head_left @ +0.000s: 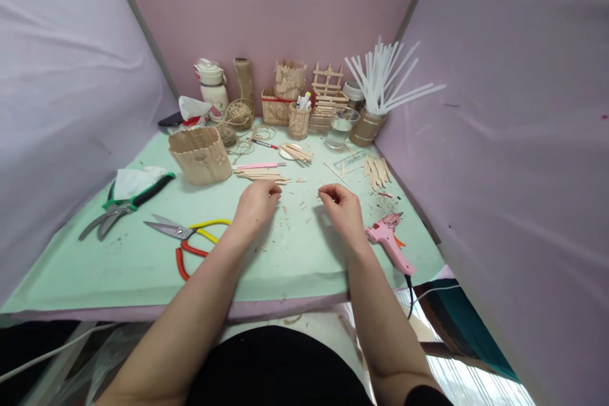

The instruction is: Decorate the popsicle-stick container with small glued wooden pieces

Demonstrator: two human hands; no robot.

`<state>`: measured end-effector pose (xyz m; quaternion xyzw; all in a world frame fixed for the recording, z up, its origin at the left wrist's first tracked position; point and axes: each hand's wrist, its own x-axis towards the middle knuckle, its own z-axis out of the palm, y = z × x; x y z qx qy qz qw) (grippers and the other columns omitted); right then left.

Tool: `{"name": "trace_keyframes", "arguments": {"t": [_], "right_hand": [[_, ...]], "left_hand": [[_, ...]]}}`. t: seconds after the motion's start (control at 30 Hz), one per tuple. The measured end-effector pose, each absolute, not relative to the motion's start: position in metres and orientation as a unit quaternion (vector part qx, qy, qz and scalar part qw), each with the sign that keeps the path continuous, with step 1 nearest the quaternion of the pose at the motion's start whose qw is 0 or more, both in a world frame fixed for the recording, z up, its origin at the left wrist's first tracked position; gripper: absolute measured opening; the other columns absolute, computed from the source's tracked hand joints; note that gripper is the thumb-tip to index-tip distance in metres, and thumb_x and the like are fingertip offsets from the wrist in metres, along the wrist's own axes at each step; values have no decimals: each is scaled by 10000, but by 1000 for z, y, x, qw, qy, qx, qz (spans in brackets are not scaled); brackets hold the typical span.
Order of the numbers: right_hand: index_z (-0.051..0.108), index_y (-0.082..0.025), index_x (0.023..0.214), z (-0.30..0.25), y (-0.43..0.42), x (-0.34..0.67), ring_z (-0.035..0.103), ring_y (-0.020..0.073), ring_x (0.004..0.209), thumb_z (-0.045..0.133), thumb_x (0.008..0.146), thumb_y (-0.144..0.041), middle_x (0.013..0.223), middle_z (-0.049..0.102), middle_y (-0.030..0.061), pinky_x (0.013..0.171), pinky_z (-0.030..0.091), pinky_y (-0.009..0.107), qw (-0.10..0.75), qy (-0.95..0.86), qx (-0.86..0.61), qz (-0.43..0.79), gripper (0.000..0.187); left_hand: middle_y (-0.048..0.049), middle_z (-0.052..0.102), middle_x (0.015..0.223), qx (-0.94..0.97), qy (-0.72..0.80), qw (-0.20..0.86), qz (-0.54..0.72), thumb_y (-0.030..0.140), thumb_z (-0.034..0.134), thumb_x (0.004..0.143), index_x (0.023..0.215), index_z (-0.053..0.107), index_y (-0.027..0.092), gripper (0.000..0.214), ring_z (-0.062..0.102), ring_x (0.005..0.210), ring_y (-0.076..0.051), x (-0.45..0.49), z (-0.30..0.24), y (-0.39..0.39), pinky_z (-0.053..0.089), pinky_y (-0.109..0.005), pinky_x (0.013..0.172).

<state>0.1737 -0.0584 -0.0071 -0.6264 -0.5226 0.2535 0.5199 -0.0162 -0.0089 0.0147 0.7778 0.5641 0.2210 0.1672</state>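
My left hand (257, 206) is over the middle of the table, its fingers curled into a pinch; whatever they hold, if anything, is hidden. Across a gap from it, my right hand (341, 208) has thumb and forefinger pressed together. Something tiny may be at those fingertips, too small to name. Small wood chips (303, 205) are scattered on the cloth between both hands. Just beyond my left hand lies a pile of thin wooden sticks (259, 175) with a pink pen-like tool (259, 165) behind it. A pink glue gun (391, 244) rests right of my right wrist.
Scissors (178, 229) lie partly under my left forearm, pruning shears (121, 206) farther left. A wooden-stick basket (200, 155) stands behind them. At the back are a water cup (340, 130), white glue sticks (378, 79) and a twine ball (239, 115). Popsicle sticks (377, 172) lie right.
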Motion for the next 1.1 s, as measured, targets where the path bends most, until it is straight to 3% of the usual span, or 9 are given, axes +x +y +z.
{"name": "trace_keyframes", "arguments": {"t": [0.3, 0.37, 0.47, 0.57, 0.63, 0.87, 1.1], "right_hand": [[676, -180, 795, -3, -62, 163, 608, 180, 745, 581, 742, -321, 819, 705, 51, 697, 456, 297, 518, -525, -614, 281, 178], [680, -178, 794, -2, -62, 159, 614, 180, 748, 599, 735, -325, 814, 705, 51, 700, 463, 297, 522, -521, -602, 306, 178], [690, -176, 789, 1, -62, 152, 619, 178, 730, 630, 717, -333, 791, 705, 49, 668, 473, 288, 520, -505, -592, 354, 183], [700, -178, 808, 3, -60, 146, 610, 176, 684, 650, 694, -349, 794, 705, 51, 553, 474, 268, 513, -479, -586, 405, 211], [705, -177, 820, 4, -59, 143, 603, 174, 659, 656, 683, -355, 801, 706, 51, 487, 461, 255, 509, -469, -581, 429, 230], [722, -177, 802, -1, -56, 139, 604, 162, 635, 663, 687, -342, 763, 713, 43, 503, 451, 248, 504, -485, -579, 419, 209], [720, -166, 834, -6, -55, 140, 587, 159, 618, 659, 705, -366, 766, 701, 55, 459, 435, 233, 507, -489, -571, 421, 246]], "left_hand": [[-90, 637, 804, 794, 548, 177, 194, 182, 566, 740, 718, 655, 186, 92, 586, 851, -253, -5, -2, -26, 444, -369, 783], [-63, 641, 769, 770, 547, 232, 233, 189, 567, 731, 707, 639, 192, 76, 582, 794, -221, -6, -3, -25, 442, -348, 742], [-30, 649, 706, 671, 537, 397, 322, 256, 596, 711, 723, 623, 185, 76, 573, 680, -170, -7, -2, -24, 437, -304, 653], [-22, 646, 672, 563, 494, 547, 374, 327, 661, 648, 714, 615, 166, 180, 557, 609, -134, -7, 2, -24, 427, -271, 598], [-20, 643, 667, 530, 475, 586, 388, 341, 693, 610, 709, 619, 157, 222, 542, 592, -117, -6, 5, -25, 416, -257, 581], [-13, 648, 666, 508, 461, 603, 408, 301, 735, 569, 744, 640, 146, 252, 561, 619, -119, -6, 5, -26, 433, -261, 612], [-32, 688, 729, 546, 481, 569, 383, 298, 704, 618, 762, 704, 144, 211, 582, 666, -141, -8, 12, -29, 435, -267, 636]]}}
